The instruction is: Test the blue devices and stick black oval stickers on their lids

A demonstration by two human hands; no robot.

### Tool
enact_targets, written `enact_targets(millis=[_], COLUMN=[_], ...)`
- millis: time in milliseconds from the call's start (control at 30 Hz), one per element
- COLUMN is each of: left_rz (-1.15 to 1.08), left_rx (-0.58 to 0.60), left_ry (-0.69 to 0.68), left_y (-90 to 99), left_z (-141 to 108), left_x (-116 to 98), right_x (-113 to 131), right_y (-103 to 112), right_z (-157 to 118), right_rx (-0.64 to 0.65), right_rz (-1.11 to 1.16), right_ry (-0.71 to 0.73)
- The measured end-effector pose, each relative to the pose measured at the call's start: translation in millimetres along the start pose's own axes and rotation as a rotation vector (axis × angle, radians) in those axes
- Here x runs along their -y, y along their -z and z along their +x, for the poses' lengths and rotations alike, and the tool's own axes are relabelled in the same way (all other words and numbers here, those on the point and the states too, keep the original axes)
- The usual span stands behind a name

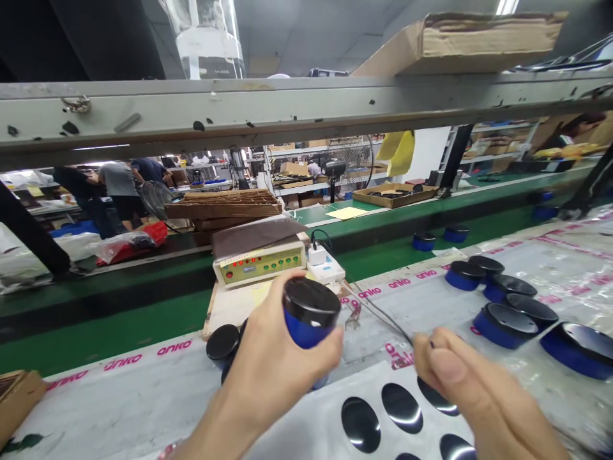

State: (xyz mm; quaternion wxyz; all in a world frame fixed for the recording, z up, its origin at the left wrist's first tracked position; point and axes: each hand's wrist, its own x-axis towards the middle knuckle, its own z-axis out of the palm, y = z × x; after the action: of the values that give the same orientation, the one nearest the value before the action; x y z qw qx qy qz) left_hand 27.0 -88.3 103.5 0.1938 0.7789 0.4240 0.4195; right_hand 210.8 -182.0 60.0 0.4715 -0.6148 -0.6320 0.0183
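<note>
My left hand [268, 358] is wrapped around a short blue cylinder with a glossy black top [311, 300], raised above the bench and slightly tilted. To the right, my right hand [469, 377] pinches the end of a thin dark cable [383, 314]; its tip is hidden by the fingers. The two hands are apart. Below them lies a white sheet [330, 415] bearing several glossy black ovals [361, 424]. Partly behind my left wrist stand black-topped pieces [223, 344]. Ahead is a control box [261, 263] with red lights and green buttons, beside a white plug adapter [317, 254].
Several blue, black-topped cylinders [505, 324] stand on the plastic-covered bench at right, others on the green conveyor belt [368, 263]. A metal shelf beam [287, 102] crosses overhead, carrying a cardboard box [479, 45]. Another carton [19, 402] sits at left. People [115, 185] stand far back.
</note>
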Motion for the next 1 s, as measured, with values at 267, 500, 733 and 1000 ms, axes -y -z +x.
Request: enact_targets(millis=[267,500,733,1000], left_rz=[0.185,0.256,0.161,0.195], left_rx=[-0.063,-0.106,-0.035,0.086], left_ry=[-0.349,-0.448,-0.368,-0.457], left_y=[-22.2,-26.0,-24.6,-19.1], left_z=[-21,-25,-25,-21], left_x=[7,4,3,11], right_x=[28,15,9,-15], right_y=[-27,-35,-27,-5], right_z=[13,10,9,14], right_rx=[0.025,0.010,0.069,0.000], right_rz=[0.008,0.157,0.345,0.129], right_ry=[0.119,0.063,-0.022,-0.137])
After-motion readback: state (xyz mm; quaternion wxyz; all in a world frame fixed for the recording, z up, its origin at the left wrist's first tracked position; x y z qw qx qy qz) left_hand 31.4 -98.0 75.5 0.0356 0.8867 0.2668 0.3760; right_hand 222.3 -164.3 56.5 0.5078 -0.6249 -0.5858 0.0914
